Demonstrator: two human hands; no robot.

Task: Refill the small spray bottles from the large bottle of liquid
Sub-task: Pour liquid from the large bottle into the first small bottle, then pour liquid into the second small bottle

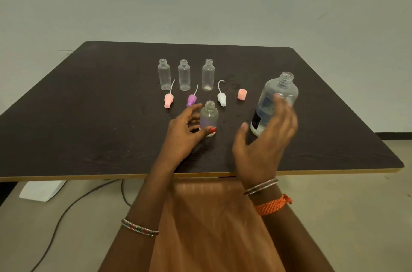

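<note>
Uncapped and with some liquid low inside, the large clear bottle [279,93] stands at the right of the dark table [89,115]. My right hand [267,138] hovers just in front of it, fingers spread and blurred, holding nothing. My left hand [182,131] holds one small open bottle [209,113] near the table's middle, thumb on its lower front and fingers at its left side. Three more small open bottles [164,74] [184,75] [208,75] stand in a row behind. Pink [168,100], purple [191,100] and white [221,98] spray tops lie in front of them.
A peach cap [242,94] sits on the table between the white spray top and the large bottle. The table's light front edge [111,176] runs just past my wrists. On the floor to the left are a dark cable [66,209] and a white sheet [42,190].
</note>
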